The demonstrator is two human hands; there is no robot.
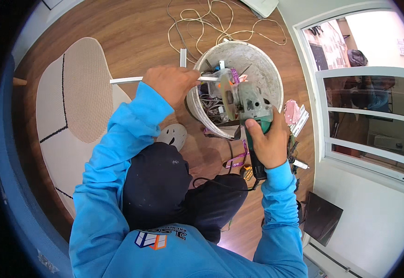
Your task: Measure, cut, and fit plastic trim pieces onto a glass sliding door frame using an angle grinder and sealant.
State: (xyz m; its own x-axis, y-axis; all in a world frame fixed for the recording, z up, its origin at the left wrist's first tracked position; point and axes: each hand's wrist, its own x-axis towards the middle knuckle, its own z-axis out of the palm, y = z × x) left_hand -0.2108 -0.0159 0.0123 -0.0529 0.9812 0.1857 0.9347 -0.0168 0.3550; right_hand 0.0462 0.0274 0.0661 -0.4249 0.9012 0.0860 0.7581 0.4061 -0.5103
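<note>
My left hand [171, 83] is closed round a thin white metal strip [127, 80], which lies across the rim of a white bucket [267, 60]. The strip's far end reaches in over the bucket, close to the disc [226, 95] of an angle grinder; whether they touch I cannot tell. My right hand [271, 141] grips the green and grey angle grinder [254, 104] by its body, the black handle end toward me. Its dark cord [202, 180] loops over my knee. Inside the bucket lie cables, scraps and purple-printed pieces, partly hidden by the grinder.
A pale cable [204, 21] lies tangled on the wooden floor behind the bucket. To the left spreads a beige rug [53, 102]. On the right, a white tube [300, 164] and small items lie below a window [373, 111]. A dark panel [322, 217] leans on the wall.
</note>
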